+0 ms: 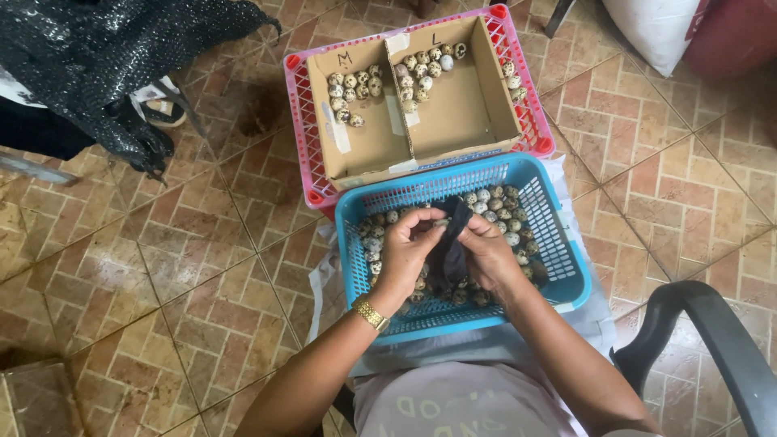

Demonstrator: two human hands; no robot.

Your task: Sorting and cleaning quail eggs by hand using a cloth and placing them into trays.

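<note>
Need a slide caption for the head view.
Both hands, left hand and right hand, hold a dark cloth over a blue basket of speckled eggs.

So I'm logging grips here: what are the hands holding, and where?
Both hands, left hand and right hand, pinch a dark cloth near its top; whether it wraps an egg cannot be told.

Under you is a floor of square tiles in brown and orange tones, laid diagonal to your view, with pale joints between them. The tiles are glossy and they reflect soft light, most strongly at the lower left. At your right you see the dark curved arm of a plastic chair. At the upper left a black shiny fabric hangs over the floor, and a sandal lies just beside it, partly hidden. In the upper right corner there is a white sack touching something dark red; what it is, you cannot tell.
</note>
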